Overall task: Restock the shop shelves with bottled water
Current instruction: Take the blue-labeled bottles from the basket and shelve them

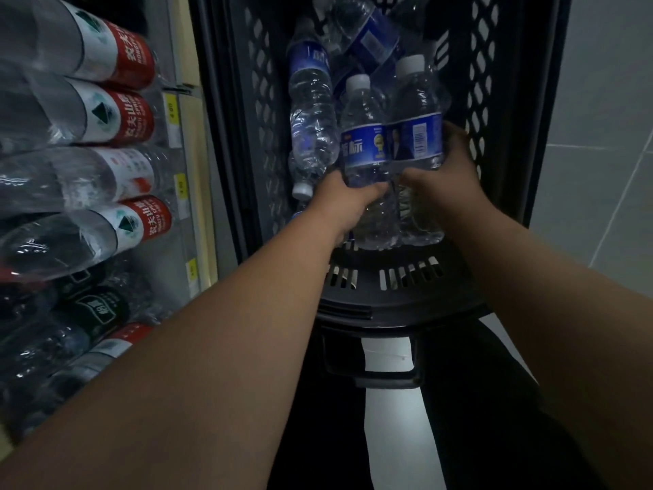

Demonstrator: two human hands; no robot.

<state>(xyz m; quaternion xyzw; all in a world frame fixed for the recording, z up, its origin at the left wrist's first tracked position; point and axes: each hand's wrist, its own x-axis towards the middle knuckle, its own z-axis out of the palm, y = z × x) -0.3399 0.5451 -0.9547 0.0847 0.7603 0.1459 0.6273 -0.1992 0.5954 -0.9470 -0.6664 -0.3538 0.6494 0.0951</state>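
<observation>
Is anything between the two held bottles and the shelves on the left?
Yes. The basket's left wall stands between the blue-labelled bottles and the shelves; the visible shelf rows already hold red-labelled bottles.

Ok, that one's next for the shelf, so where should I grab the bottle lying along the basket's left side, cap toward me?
Probably wrap the left hand over the lying bottle at its clear middle, coming from above. It lies flat, with the basket wall on its left and the held bottles close on its right, so only its top is free.
</observation>
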